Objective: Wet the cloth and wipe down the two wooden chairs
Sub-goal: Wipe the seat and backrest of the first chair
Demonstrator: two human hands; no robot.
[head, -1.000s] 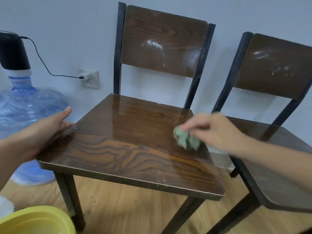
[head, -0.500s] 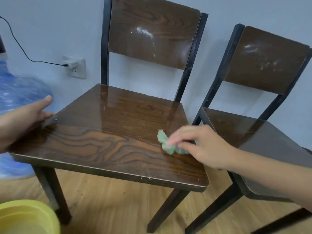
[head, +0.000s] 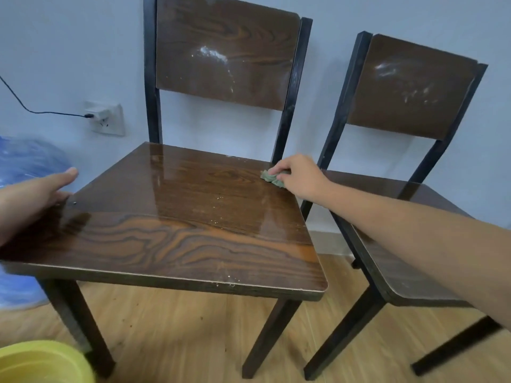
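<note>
Two dark wooden chairs with black frames stand side by side against the wall. The left chair [head: 177, 217] has a glossy wet seat with a few pale specks and a white smear on its backrest. My right hand [head: 298, 175] presses a crumpled green cloth [head: 272, 178] onto the seat's far right corner, next to the back post. My left hand [head: 33, 200] lies flat on the seat's left edge, fingers extended, holding nothing. The right chair [head: 409, 87] also has white smears on its backrest; my right forearm crosses over its seat.
A yellow basin [head: 41, 363] sits on the wooden floor at the bottom left. A blue water jug [head: 25, 167] stands left of the chair. A wall socket [head: 107, 120] with a black cable plugged in is on the wall behind.
My right hand has slid the cloth from the seat's front right area back to the far right corner. The view has shifted closer and to the right.
</note>
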